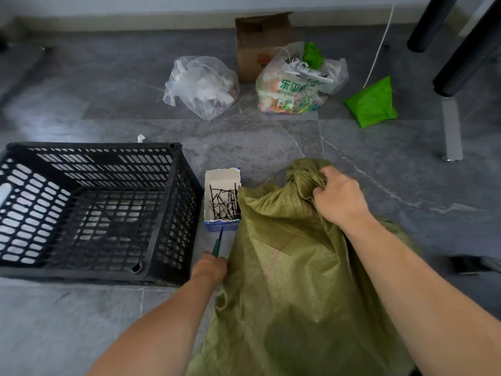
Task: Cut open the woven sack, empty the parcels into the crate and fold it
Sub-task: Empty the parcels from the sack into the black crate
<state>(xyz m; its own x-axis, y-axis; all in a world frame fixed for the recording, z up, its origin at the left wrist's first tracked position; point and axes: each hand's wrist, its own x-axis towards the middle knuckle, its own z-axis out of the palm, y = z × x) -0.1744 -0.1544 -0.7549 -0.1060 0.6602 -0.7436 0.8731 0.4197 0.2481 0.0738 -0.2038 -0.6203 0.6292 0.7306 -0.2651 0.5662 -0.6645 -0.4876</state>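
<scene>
Grey floor tiles are carrying everything; the woven sack point(292, 267) is slumping at five o'clock, the empty crate point(89, 210) at nine. I am clamping my right hand point(339, 198) on its tied neck; my left hand point(210, 267) is closing round a green-handled cutter point(218, 244); I'm judging it best to keep the neck taut, blade angling away from the parcels.
</scene>
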